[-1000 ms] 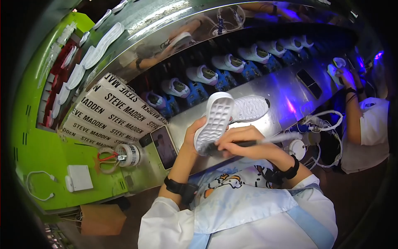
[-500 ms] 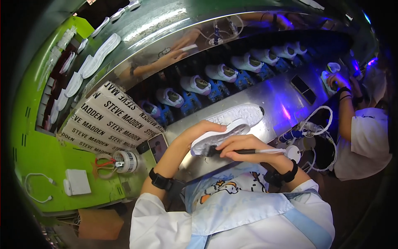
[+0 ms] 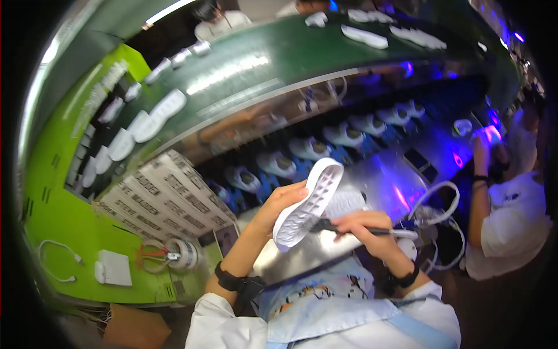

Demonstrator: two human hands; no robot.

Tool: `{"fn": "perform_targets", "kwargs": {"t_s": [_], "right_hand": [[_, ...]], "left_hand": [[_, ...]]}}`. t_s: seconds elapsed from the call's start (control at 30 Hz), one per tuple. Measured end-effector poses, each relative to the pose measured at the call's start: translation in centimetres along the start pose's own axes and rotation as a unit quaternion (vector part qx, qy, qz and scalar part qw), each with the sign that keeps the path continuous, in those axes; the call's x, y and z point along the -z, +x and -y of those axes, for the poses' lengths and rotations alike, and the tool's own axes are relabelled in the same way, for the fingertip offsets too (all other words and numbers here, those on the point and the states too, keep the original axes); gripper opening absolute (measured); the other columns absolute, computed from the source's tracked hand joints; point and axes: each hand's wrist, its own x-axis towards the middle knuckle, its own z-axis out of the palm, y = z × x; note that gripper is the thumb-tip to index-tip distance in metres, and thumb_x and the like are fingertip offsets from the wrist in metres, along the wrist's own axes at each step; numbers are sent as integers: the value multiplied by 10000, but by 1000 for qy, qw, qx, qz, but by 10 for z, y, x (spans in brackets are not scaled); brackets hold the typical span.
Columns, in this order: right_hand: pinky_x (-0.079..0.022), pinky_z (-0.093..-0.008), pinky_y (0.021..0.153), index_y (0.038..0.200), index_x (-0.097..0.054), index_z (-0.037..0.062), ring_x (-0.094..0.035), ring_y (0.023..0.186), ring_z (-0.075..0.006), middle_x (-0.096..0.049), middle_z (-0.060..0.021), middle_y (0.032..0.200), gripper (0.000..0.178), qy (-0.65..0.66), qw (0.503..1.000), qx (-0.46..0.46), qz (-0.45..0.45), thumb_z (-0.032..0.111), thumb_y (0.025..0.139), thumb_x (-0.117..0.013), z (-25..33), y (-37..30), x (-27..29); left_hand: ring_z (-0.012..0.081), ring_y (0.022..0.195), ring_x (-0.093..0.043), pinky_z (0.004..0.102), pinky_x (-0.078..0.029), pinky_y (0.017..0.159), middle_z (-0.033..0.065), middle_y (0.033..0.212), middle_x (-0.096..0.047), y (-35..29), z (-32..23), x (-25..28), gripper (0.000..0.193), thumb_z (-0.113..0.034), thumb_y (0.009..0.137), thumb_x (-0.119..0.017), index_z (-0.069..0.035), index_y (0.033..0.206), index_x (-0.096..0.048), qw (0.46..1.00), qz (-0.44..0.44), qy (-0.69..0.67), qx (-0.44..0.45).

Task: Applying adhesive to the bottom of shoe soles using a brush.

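My left hand (image 3: 281, 205) is closed round the edge of a white shoe sole (image 3: 311, 200). The sole stands tilted, toe end up, its hollow inner side with a grid of pockets turned to the right. In my right hand (image 3: 367, 230) is a dark-handled brush (image 3: 326, 225), its dark head at the lower inner part of the sole; whether the bristles touch is hard to tell. Behind the held sole, a second white sole (image 3: 347, 202) lies on the metal bench (image 3: 386, 174), partly hidden.
Left of my arm stands a printed cardboard box (image 3: 165, 195), with a tape roll (image 3: 187, 255) nearby. Shoes on lasts (image 3: 279, 166) line the bench's far side. A black phone (image 3: 419, 165), white hose (image 3: 437, 191) and co-worker (image 3: 511, 215) are rightward. Soles lie on the green belt (image 3: 256, 58).
The held sole has swung from a flatter pose to a steep one, its inner side more exposed. My right hand and the brush have shifted slightly right and down. The view has tilted upward.
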Motion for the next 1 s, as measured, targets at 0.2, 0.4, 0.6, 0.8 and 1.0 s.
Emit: {"fn": "perform_targets", "kwargs": {"t_s": [0.2,0.4,0.6,0.8,1.0], "right_hand": [[-495,-340,623,884,-579,-53,-603,654,-262,-597,-227,976,299,174,962,-26,-207,222,916,-467,-15,-6,-13],[-506,-304,634,937,-597,-85,-608,708,-219,-617,-204,969,354,283,891,-119,-335,225,933,-425,-42,-28,6],[-504,-307,747,972,-595,-43,-598,870,-213,-561,-157,1113,159,202,909,-163,-325,29,861,-506,-56,-30,0],[-470,-248,722,1065,-590,-9,-596,844,-158,-615,-87,977,307,141,880,-181,-417,97,781,-642,-61,-50,23],[-467,-218,726,1099,-599,62,-595,842,-144,-623,-88,972,330,174,856,-282,-396,171,793,-655,-37,-53,31]], "left_hand": [[316,907,-603,356,-528,806,251,1091,-550,44,-99,49,381,-177,923,-408,114,1168,-431,914,3,-363,-181],[259,916,-597,325,-519,778,171,1016,-587,153,-133,-41,327,-190,922,-439,47,1139,-501,976,-44,4,-212],[399,913,-554,428,-419,881,188,1044,-602,336,-163,-13,309,-204,900,-407,-37,1099,-574,574,-158,708,-380],[422,1071,-503,508,-371,914,194,1107,-577,410,-145,-93,359,-320,889,-428,-82,1144,-512,624,-177,735,-196],[274,779,-640,407,-499,663,189,772,-640,385,-196,-14,175,-176,688,-603,-9,726,-643,735,-197,645,-64]]}}
